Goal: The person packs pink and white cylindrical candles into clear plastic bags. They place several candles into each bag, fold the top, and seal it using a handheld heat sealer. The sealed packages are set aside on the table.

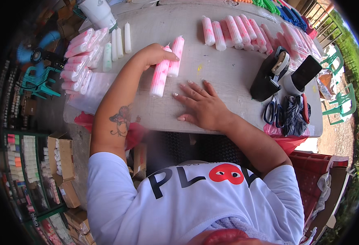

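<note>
My left hand (155, 55) is curled around a pink-and-white pillar candle (159, 80) at its upper part. A second pink-and-white candle (177, 58) lies against it on the right, with my left thumb across it; whether the thumb also grips this one is unclear. Both candles have their wicks at the far end. Palm down on the grey tabletop (173, 118), my right hand (207, 105) rests with fingers spread and nothing in it. Left of my left hand are several slim white candles (119, 43) and a pale green-speckled one (107, 57).
Plastic-wrapped pink candles (78, 65) are stacked at left beside clear plastic sheets (90, 87). Loose pink candles (234, 30) lie at the back right. A black holder (263, 79), a phone (306, 73), scissors (273, 111) and a crumpled black bag (294, 116) occupy the right side.
</note>
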The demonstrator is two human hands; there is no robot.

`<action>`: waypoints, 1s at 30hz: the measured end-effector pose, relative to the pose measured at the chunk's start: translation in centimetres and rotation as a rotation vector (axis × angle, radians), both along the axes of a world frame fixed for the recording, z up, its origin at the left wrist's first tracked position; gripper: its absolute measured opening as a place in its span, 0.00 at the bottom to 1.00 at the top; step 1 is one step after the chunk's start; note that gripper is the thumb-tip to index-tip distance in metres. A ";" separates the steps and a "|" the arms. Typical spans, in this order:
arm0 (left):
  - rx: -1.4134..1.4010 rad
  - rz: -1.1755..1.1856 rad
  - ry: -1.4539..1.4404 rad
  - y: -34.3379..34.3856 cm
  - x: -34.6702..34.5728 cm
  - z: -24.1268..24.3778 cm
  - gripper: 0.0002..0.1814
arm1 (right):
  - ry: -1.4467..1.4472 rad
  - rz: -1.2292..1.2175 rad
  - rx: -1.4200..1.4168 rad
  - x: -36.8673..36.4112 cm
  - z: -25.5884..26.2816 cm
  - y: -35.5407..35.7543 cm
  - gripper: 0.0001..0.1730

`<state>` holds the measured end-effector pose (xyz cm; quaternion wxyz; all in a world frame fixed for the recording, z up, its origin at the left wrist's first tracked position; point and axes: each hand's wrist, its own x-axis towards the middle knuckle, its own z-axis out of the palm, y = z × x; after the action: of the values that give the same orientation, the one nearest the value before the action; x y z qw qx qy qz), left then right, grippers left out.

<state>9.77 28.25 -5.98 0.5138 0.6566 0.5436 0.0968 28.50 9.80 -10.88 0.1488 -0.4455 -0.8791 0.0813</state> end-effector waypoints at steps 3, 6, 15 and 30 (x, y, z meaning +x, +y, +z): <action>-0.012 0.066 -0.109 -2.2 -1.8 -0.8 0.25 | -0.137 -0.123 -0.066 1.9 0.8 2.9 0.44; -0.032 0.194 -0.194 -2.7 -3.0 -1.9 0.25 | -0.198 -0.443 -0.040 3.9 0.1 4.3 0.45; 0.236 0.311 -0.151 -3.9 -2.0 -3.7 0.34 | 0.373 -0.440 0.312 3.2 2.0 -5.6 0.26; 0.325 0.483 -1.090 -14.7 3.1 -1.5 0.22 | 0.975 -0.207 -0.347 -4.2 0.7 -4.5 0.36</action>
<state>12.84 13.55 -7.52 0.5746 0.4407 0.3145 0.6138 24.32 5.34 -10.20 0.4716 -0.4584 -0.6330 0.4084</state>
